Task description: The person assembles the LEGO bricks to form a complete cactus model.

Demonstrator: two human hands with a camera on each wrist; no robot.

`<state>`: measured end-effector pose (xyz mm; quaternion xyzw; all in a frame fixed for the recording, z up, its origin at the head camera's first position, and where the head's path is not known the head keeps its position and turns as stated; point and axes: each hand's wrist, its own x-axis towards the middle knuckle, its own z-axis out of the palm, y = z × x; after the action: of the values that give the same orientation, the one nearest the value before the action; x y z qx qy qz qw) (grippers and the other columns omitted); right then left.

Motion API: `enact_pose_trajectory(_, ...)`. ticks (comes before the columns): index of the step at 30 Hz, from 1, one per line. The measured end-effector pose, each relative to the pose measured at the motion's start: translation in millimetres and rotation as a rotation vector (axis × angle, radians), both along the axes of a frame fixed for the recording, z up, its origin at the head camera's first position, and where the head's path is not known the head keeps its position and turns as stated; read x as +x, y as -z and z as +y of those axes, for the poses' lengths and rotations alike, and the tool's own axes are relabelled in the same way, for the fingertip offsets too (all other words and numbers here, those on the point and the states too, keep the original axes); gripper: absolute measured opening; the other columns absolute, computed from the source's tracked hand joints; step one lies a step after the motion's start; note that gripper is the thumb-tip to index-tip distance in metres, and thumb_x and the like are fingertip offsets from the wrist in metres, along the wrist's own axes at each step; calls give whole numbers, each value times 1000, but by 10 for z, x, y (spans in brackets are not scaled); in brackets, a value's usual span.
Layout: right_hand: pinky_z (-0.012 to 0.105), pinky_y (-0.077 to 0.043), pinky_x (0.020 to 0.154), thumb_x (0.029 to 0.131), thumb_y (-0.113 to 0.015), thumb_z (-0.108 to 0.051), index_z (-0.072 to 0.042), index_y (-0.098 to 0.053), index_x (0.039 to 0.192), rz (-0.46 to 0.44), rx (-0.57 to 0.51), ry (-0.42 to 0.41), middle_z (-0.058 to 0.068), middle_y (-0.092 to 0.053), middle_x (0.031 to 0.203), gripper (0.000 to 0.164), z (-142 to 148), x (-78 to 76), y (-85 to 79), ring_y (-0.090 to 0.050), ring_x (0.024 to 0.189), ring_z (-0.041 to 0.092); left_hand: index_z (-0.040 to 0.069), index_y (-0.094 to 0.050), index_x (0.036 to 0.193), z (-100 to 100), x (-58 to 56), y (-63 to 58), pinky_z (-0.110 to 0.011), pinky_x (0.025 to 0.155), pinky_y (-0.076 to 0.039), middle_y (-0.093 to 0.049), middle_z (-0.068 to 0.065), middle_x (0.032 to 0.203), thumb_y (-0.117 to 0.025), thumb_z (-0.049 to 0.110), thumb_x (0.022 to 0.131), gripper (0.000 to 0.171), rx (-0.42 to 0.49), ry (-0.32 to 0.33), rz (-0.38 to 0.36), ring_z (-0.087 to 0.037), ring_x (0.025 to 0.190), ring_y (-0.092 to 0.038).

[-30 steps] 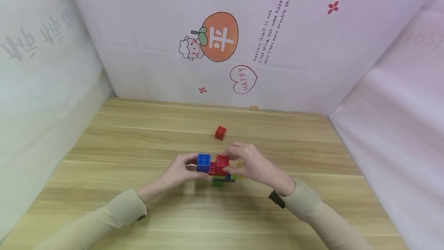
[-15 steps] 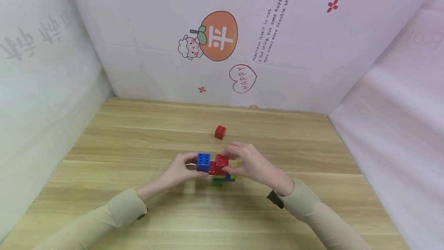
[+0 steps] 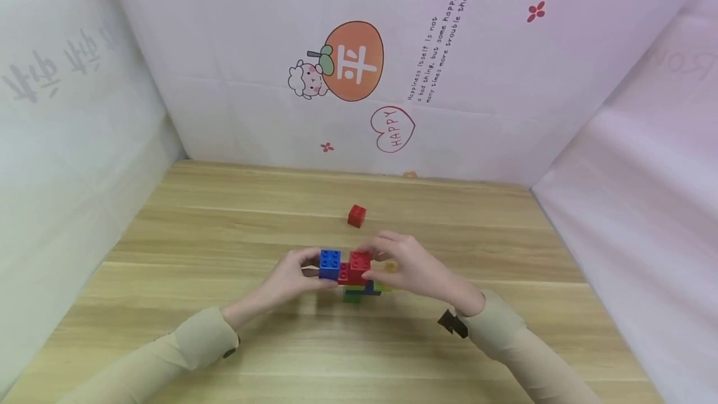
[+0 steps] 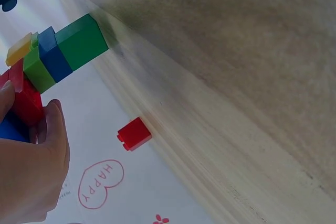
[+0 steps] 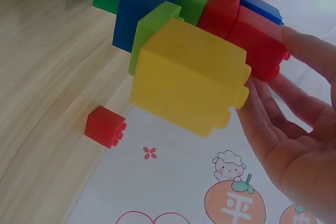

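Note:
Between my hands stands a structure of toy building bricks. A dark green brick [image 4: 83, 40] is at its foot, with a blue brick [image 4: 53, 56] and light green bricks [image 5: 194, 1] above. A yellow brick [image 5: 184, 72] sits on its right side. Higher up, a lower red brick [image 5: 220, 10] carries a blue top brick [image 3: 330, 265] on the left and an upper red brick [image 3: 359, 269] on the right. My left hand [image 3: 288, 276] grips the structure's left end around the lower red brick, below the blue top brick. My right hand [image 3: 406, 264] pinches the upper red brick between thumb and fingers.
A loose red brick [image 3: 356, 216] lies on the wooden table [image 3: 235, 204] behind the structure. A printed white cloth wall [image 3: 247, 105] rises at the table's back edge. White cloth also hangs along both sides.
My right wrist has shifted slightly to the right, with the fingers still on the upper red brick. The left hand and the structure look almost unchanged.

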<state>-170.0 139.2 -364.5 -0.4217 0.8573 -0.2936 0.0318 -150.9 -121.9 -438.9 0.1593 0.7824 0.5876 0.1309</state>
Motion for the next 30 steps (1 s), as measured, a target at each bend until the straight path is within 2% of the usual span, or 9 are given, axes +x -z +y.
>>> enact_pose_trajectory(6, 29, -61, 86, 89, -75, -19, -10, -67, 119, -13, -44, 8, 4, -72, 114, 33, 85, -104, -42, -71, 101, 16, 3, -64, 124, 2, -6, 5, -33, 94, -59, -71, -16, 117, -83, 18, 80, 51, 11, -5, -9, -26, 108, -68)
enact_pose_trajectory(11, 33, -63, 83, 89, -73, -12, -5, -68, 112, 30, -126, 42, 9, -74, 107, 25, 129, -287, -62, -72, 95, 21, 2, -64, 124, 7, 1, -13, -31, 93, -59, -71, -16, 116, -83, 16, 79, 50, 16, -12, 0, -26, 108, -68)
enact_pose_trajectory(15, 31, -63, 81, 89, -72, -9, -3, -68, 111, 41, -139, 79, 12, -73, 105, 23, 143, -457, -18, -72, 93, 23, 3, -64, 125, 1, 14, -15, -33, 94, -59, -71, -16, 117, -82, 17, 80, 50, 9, -7, 8, -27, 109, -67)
enact_pose_trajectory(18, 30, -63, 81, 89, -72, -9, -2, -68, 112, 11, -119, 124, 13, -73, 107, 25, 131, -577, 37, -72, 95, 23, 3, -63, 125, -2, 25, -2, -34, 94, -59, -71, -16, 118, -82, 17, 81, 50, 8, -5, 13, -27, 110, -67)
enact_pose_trajectory(25, 37, -62, 86, 90, -71, -9, 0, -66, 116, -100, -77, 188, 17, -72, 112, 28, 78, -828, 194, -70, 100, 28, 2, -63, 125, 4, 33, 25, -26, 92, -59, -70, -17, 118, -82, 15, 81, 50, 37, -3, 14, -28, 110, -67)
enact_pose_trajectory(30, 40, -60, 91, 90, -69, -6, 2, -64, 120, -155, -54, 231, 24, -68, 118, 32, 71, -1041, 316, -69, 104, 33, 2, -63, 125, 7, 18, 32, -25, 92, -58, -70, -17, 117, -82, 14, 81, 50, 36, -2, 22, -28, 110, -66)
